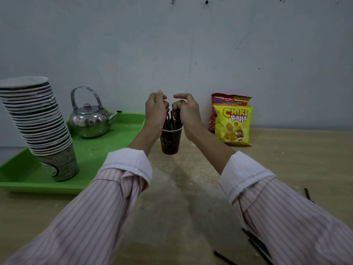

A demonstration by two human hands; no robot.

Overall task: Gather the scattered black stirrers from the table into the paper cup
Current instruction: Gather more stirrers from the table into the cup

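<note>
Both arms wear the same long-sleeved shirt, pale pink with thin darker stripes running along the length of the sleeves. The left sleeve and the right sleeve are each turned back at the forearm, so the plain white inside of the cuff shows as a broad folded band. The left hand and the right hand are bare, with no rings, watch or gloves visible.
</note>
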